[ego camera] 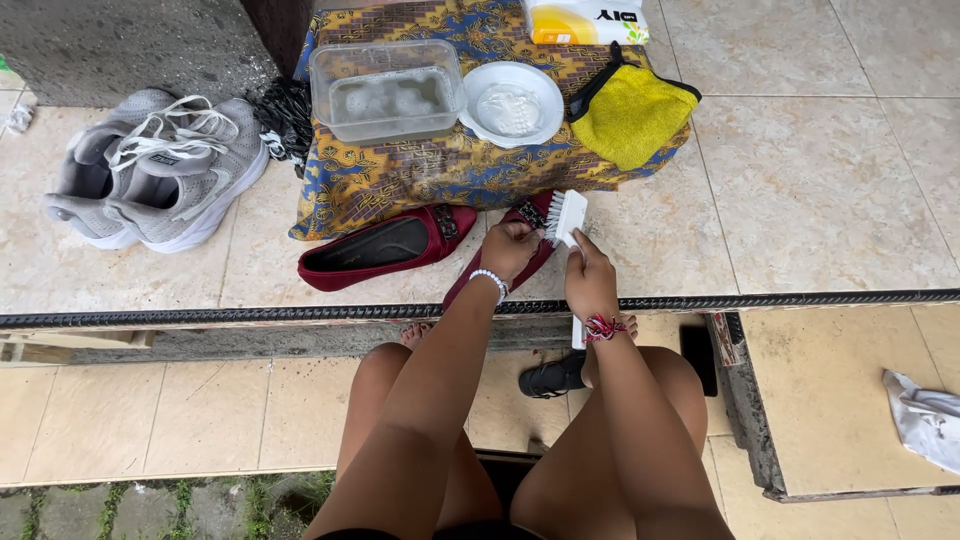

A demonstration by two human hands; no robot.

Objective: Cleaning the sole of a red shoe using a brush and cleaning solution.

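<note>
Both hands [550, 262] press white brush [566, 215] against dark-red flat shoe [528, 250].

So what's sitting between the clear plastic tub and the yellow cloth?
A white bowl sits between the tub and the yellow cloth, seen in the head view.

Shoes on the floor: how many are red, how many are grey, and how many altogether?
Red flat shoes: 2, one lying free, one held by the left hand while the right hand holds a white brush
Grey sneakers: 2
Total: 4
</note>
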